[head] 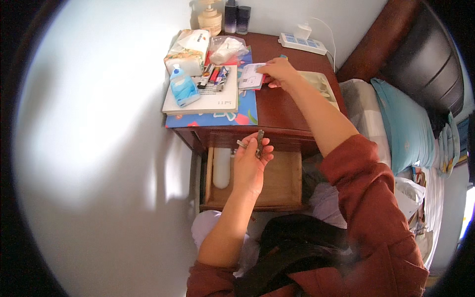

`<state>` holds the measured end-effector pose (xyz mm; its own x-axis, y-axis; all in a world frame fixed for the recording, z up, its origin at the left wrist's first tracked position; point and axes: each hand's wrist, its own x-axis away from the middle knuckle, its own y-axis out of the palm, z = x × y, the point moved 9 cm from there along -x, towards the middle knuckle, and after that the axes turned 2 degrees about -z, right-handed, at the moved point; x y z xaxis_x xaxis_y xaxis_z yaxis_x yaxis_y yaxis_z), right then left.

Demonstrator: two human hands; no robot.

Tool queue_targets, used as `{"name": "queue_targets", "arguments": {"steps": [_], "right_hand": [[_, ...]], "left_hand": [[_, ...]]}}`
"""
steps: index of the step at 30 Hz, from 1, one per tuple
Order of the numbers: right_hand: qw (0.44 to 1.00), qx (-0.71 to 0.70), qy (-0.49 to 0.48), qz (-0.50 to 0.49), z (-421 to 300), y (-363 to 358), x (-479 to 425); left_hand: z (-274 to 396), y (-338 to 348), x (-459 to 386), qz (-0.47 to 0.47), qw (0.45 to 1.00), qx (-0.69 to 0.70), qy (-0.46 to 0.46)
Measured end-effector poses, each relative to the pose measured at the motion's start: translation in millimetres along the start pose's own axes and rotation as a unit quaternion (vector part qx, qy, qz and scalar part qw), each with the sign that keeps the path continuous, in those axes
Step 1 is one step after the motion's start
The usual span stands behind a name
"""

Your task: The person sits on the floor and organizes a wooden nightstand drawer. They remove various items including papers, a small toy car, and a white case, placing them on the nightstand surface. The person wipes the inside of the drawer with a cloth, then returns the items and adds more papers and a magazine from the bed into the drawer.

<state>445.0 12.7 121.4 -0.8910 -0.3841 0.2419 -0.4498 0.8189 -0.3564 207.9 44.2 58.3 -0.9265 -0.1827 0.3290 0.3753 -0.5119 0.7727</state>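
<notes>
My left hand (pixel 252 152) is closed around a few small, slim metallic objects (pixel 261 138), maybe keys, over an open wooden drawer (pixel 274 178). On the nightstand top (pixel 282 107), my right hand (pixel 276 72) has its fingers at the right edge of a small stack of cards or booklets (pixel 251 76); whether it grips them is hard to tell. To their left, a thick white book (pixel 222 104) bears a blue squeeze bottle (pixel 183 87) and several small tubes or markers (pixel 214 76). A blue patterned mat (pixel 246 111) lies under the book.
Behind are a tissue pack (pixel 185 52), a plastic-wrapped white item (pixel 226 50), a pump bottle (pixel 210 22), two dark bottles (pixel 236 18) and a power strip (pixel 302 43). A pale tray (pixel 319 83) is partly behind my right forearm. The drawer holds a white rounded object (pixel 221 170). A bed with teal pillow (pixel 404 122) stands right.
</notes>
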Motion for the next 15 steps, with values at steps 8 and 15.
{"name": "queue_targets", "arguments": {"steps": [8, 15], "right_hand": [[0.965, -0.259, -0.023, -0.041, 26, -40, 21], [0.953, -0.268, -0.031, -0.136, 19, -33, 81]], "left_hand": [[-3, -1, -1, -0.023, 0.999, 0.026, -0.009], [-5, -2, -4, -0.044, 0.998, 0.042, -0.004]]}}
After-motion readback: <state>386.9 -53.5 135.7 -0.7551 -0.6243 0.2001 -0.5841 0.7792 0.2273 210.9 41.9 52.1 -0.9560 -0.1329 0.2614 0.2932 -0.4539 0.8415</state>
